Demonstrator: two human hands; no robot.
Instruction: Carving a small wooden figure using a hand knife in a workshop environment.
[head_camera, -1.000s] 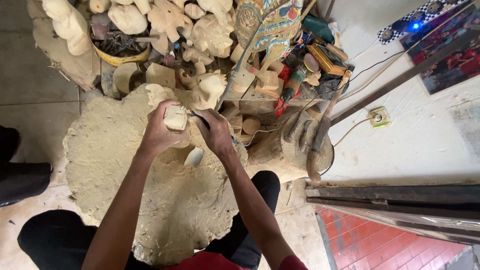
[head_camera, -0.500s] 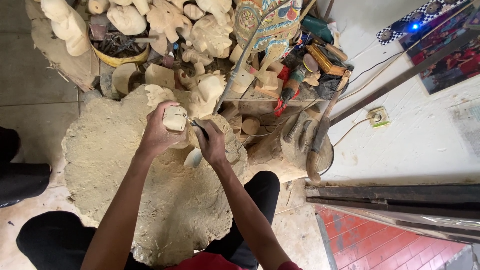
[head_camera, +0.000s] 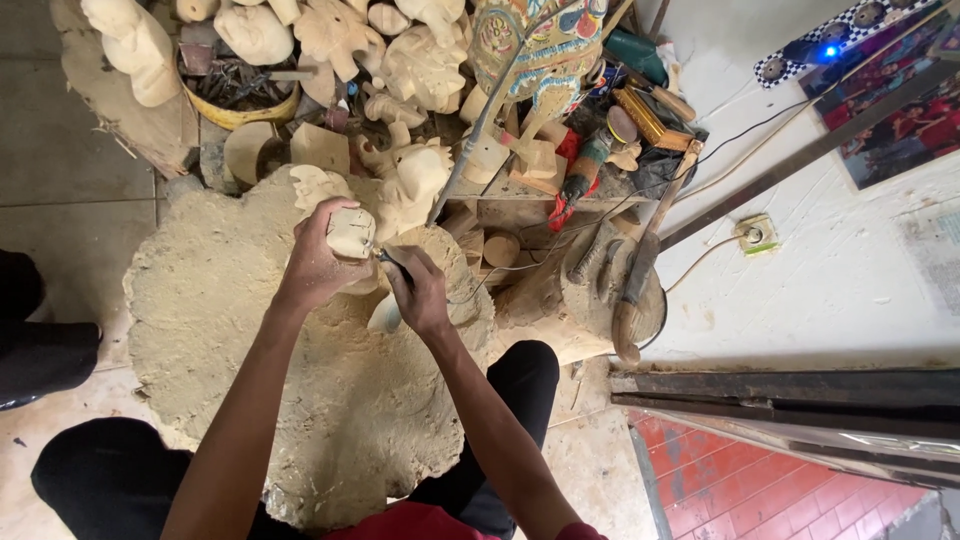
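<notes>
The small pale wooden carving (head_camera: 351, 232) sits just above the middle of the view, over the upper edge of a big dust-covered stump (head_camera: 300, 400). The left hand (head_camera: 318, 265) wraps it from seven o'clock, fingers curled tight around its underside. The right hand (head_camera: 418, 295), at four o'clock of the carving and touching distance away, is closed round a slim dark carving tool (head_camera: 388, 260) whose tip meets the carving's right edge (the tip itself is too small to make out). A pale handle-like piece (head_camera: 385, 315) shows just under the right hand. At twelve o'clock lies a heap of unpainted wooden figures (head_camera: 400, 60), with a yellow bowl of tools (head_camera: 240, 110) at eleven o'clock and a painted carved figure (head_camera: 540, 40) at one o'clock. At three o'clock a long-handled mallet (head_camera: 640, 270) rests on a smaller stump, beside a white wall.
</notes>
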